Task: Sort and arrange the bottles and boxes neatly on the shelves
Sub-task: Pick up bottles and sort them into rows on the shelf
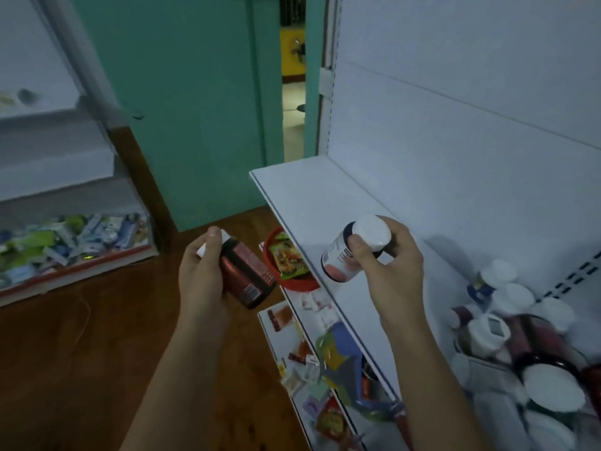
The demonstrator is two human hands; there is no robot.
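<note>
Above shelf (pixel 312 196) front edge: right hand (pixel 387 271) gripped white-capped bottle (pixel 341 255) near cap, left hand (pixel 201 275) gripped dark bottle (pixel 250 271). Both looked rigid, smooth, probably light; body grab safer imo.

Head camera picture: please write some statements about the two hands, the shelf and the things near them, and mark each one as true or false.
1. The left hand holds a dark red bottle. True.
2. The right hand is empty. False: it grips a white-capped bottle above the white shelf.
3. A group of bottles lies jumbled at the right end of the white shelf. True.
4. The red bowl stands on the white shelf beside the group of bottles. False: it sits on a lower level, under the shelf's front edge, with packets in it.
</note>
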